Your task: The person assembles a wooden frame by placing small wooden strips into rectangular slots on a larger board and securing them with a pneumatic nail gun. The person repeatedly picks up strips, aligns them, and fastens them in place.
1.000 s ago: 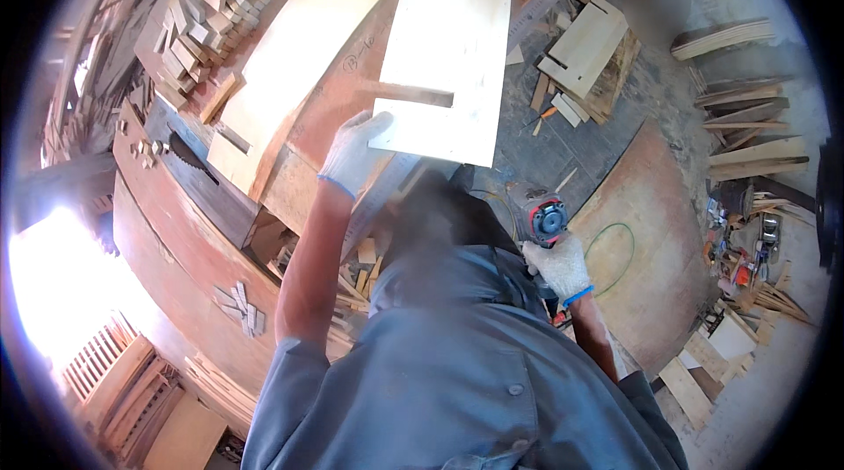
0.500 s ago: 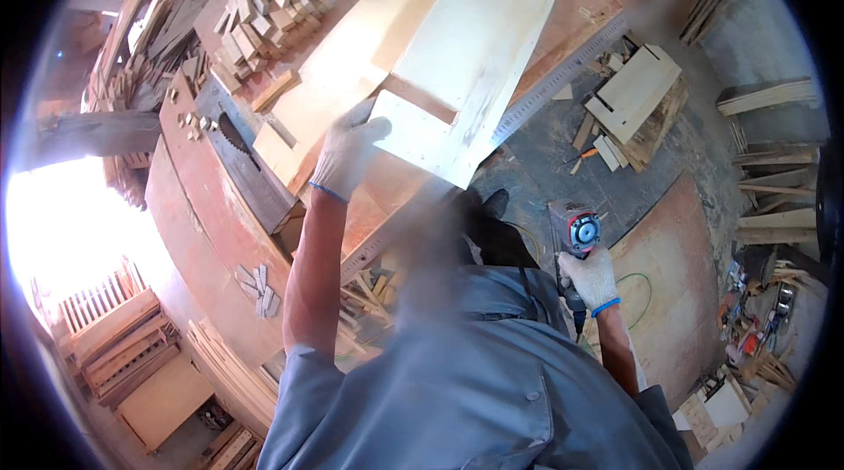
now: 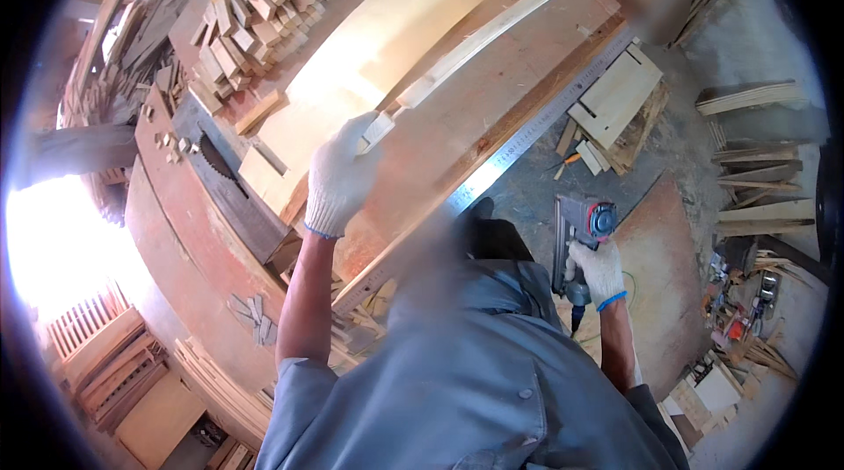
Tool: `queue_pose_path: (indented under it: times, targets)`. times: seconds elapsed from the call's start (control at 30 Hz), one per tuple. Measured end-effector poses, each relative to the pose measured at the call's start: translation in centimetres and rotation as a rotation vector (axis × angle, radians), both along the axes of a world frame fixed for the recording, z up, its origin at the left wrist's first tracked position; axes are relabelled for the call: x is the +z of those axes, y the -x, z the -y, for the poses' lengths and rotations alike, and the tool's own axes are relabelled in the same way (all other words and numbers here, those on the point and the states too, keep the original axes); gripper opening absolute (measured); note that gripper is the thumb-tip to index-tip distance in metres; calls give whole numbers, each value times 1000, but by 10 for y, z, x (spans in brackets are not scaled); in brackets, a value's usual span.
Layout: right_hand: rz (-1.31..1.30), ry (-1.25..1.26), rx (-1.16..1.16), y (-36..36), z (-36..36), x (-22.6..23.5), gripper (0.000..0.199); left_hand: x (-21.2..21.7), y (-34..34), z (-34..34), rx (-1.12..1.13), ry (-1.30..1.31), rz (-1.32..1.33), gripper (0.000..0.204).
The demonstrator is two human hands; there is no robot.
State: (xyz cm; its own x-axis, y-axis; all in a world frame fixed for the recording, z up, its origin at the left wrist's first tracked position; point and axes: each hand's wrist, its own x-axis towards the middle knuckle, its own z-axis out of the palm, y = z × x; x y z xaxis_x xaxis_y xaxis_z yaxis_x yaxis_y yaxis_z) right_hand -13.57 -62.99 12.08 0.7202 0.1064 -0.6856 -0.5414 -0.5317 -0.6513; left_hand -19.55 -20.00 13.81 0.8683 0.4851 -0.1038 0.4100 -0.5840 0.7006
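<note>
My left hand [image 3: 338, 178], in a white knit glove with a blue cuff, is closed on the near end of a long pale board [image 3: 497, 32]. The board stands tilted up, so mostly its narrow edge shows, with a gap near the gripped end. Beside it a second pale panel [image 3: 352, 61] with notches lies flat on the reddish workbench [image 3: 457, 118]. Off the bench's right side, my gloved right hand [image 3: 600, 273] is wrapped round the handle of a nail gun [image 3: 584, 218] with a round, blue-ringed cap. A hose fitting hangs below its grip.
A steel ruler [image 3: 527, 143] runs along the bench's near edge. Cut wood blocks [image 3: 255, 17] are heaped at the far left, near a saw blade [image 3: 218, 158] rising from the table. On the right, a slotted panel [image 3: 615, 96] rests on boards beside an orange-handled tool [image 3: 570, 160].
The long board has turned from lying broad face up to standing on its edge, still in my left hand. The nail gun has tilted slightly and shifted a little right in the picture.
</note>
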Motion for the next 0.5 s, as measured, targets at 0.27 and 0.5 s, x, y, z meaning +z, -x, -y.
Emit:
queue_pose_path:
  times: [0.27, 0.5]
  targets:
    - [153, 27, 5, -90, -4, 31, 19, -18, 9, 22, -39, -81, 73, 48]
    - [388, 383, 140, -246, 34, 36, 34, -13, 5, 69, 198, -120, -119, 55]
